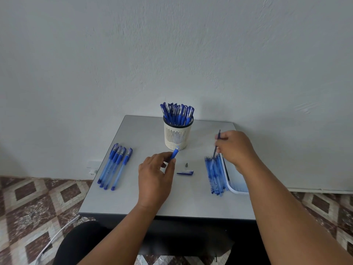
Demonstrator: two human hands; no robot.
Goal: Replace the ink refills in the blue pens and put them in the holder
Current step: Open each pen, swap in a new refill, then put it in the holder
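Observation:
My left hand grips an opened blue pen barrel near the table's middle, its open end pointing up toward the holder. My right hand pinches a thin ink refill, lifted above a row of several refills lying at the right. A white slotted holder at the back holds several capped blue pens. Several blue pens lie in a row at the left. A metal pen tip and a blue cap lie between my hands.
A white tray sits at the table's right edge beside the refills, partly hidden by my right forearm. The grey table stands against a white wall. Patterned floor tiles and a white cable lie to the left below.

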